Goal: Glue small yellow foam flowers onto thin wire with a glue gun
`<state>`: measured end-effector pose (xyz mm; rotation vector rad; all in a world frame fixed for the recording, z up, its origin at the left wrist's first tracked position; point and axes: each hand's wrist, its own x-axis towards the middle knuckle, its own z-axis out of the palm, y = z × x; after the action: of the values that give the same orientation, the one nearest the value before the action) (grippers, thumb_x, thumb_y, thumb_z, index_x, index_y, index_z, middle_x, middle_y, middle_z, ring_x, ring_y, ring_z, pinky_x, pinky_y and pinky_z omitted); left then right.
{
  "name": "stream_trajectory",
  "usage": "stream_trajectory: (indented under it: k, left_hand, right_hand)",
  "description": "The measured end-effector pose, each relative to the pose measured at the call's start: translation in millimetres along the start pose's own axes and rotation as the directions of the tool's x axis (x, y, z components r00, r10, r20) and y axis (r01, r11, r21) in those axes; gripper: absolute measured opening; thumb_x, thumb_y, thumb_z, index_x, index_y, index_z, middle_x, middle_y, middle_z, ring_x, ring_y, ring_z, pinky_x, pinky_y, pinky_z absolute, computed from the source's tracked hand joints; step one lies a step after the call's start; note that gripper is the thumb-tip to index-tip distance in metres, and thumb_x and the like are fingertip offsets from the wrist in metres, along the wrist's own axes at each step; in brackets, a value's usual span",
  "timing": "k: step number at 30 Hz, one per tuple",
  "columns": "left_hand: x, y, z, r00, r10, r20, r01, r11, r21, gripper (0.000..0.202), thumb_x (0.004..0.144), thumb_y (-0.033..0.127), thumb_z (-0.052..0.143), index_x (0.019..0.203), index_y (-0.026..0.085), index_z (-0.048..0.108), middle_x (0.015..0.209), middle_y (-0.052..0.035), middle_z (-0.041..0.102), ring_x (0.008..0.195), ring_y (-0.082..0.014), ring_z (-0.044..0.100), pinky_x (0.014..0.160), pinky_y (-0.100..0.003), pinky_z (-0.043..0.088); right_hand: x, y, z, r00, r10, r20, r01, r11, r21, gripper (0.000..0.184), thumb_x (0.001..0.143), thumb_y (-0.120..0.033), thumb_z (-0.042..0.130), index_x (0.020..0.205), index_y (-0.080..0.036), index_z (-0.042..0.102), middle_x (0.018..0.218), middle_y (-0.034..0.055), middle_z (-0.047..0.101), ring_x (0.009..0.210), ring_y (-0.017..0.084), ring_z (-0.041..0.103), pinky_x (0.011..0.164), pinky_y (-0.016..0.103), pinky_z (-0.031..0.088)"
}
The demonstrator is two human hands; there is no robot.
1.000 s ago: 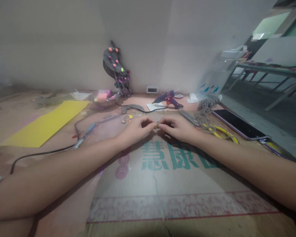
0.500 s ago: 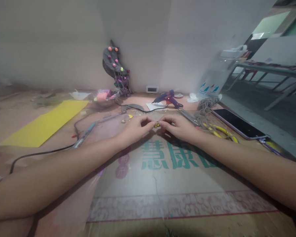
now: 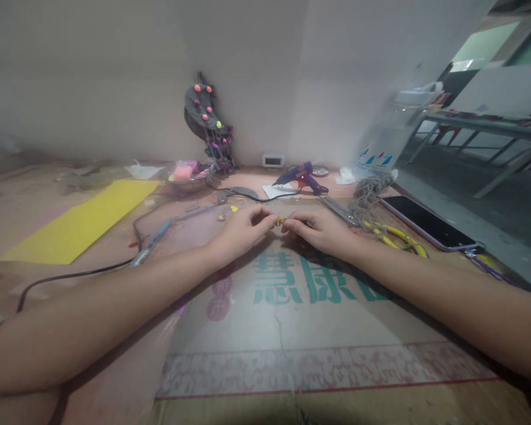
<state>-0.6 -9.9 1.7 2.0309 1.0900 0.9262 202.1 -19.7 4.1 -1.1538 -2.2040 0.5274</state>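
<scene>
A small yellow piece (image 3: 279,221) sits between my two hands, just above the printed cardboard (image 3: 248,330); its exact kind is too small to make out. Thumb and fingers of my left hand (image 3: 250,227) pinch it from one side. My right hand (image 3: 312,227) grips it from the other side with its thumb and curled fingers. Left of my hands lie tiny yellow scraps (image 3: 234,208). Beyond them a blue glue gun (image 3: 298,175) with a lit red light rests by a white paper (image 3: 277,190).
Yellow paper (image 3: 88,221), a blue pen (image 3: 153,241) and a black cable (image 3: 79,273) lie left. A bowl (image 3: 188,184) and a grey crescent ornament (image 3: 203,112) stand behind. Right are scissors (image 3: 396,237), grey yarn (image 3: 371,188), a phone (image 3: 429,221) and a bottle (image 3: 392,133).
The fingertips have drawn slightly apart, with the right hand's thumb lower and more of the yellow piece showing between them. Both forearms stay nearly in place.
</scene>
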Motion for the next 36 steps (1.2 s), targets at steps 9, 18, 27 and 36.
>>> stream_trajectory:
  k: [9, 18, 27, 36]
  left_hand:
    - [0.4, 0.7, 0.1, 1.0, 0.007, 0.003, -0.006, 0.999, -0.033, 0.021, 0.089, 0.034, 0.052, 0.083, 0.016, 0.061, 0.082, -0.0012, 0.064, 0.078, -0.0156, 0.058, 0.073, -0.027, 0.043]
    - [-0.1, -0.2, -0.5, 0.999, 0.034, -0.005, -0.034, 0.999, -0.007, 0.022, 0.09, 0.035, 0.05, 0.084, 0.016, 0.061, 0.084, -0.0017, 0.065, 0.079, -0.0156, 0.058, 0.073, -0.027, 0.043]
    - [-0.2, 0.0, -1.0, 1.0, 0.019, -0.013, -0.019, 1.0, 0.018, 0.023, 0.09, 0.036, 0.051, 0.083, 0.017, 0.062, 0.084, -0.0017, 0.065, 0.079, -0.0158, 0.058, 0.073, -0.027, 0.043]
    - [0.0, -2.4, 0.2, 0.999, 0.027, -0.022, -0.027, 1.0, 0.014, 0.024, 0.089, 0.037, 0.053, 0.085, 0.016, 0.063, 0.084, -0.0014, 0.067, 0.078, -0.0153, 0.059, 0.073, -0.027, 0.044]
  right_hand:
    - [2.6, 0.4, -2.1, 0.982, -0.018, -0.19, 0.011, 0.999, -0.039, 0.025, 0.091, -0.034, 0.051, 0.1, -0.016, 0.067, 0.085, 0.0042, 0.069, 0.071, 0.016, 0.058, 0.066, 0.027, 0.043]
    - [3.4, -1.1, -3.3, 0.991, -0.01, -0.136, 0.003, 0.999, -0.052, 0.032, 0.093, -0.037, 0.046, 0.08, -0.016, 0.067, 0.073, 0.003, 0.065, 0.069, 0.016, 0.056, 0.064, 0.027, 0.04]
    - [2.5, 0.9, 0.3, 0.983, -0.073, -0.169, 0.06, 0.995, -0.084, 0.022, 0.089, -0.032, 0.056, 0.078, -0.017, 0.068, 0.07, 0.0017, 0.066, 0.065, 0.014, 0.056, 0.061, 0.025, 0.039]
    - [-3.0, -3.0, -3.3, 0.98, -0.18, -0.09, 0.168, 0.977, -0.129, 0.032, 0.097, -0.033, 0.044, 0.077, -0.017, 0.064, 0.071, 0.0034, 0.064, 0.068, 0.015, 0.057, 0.065, 0.026, 0.04]
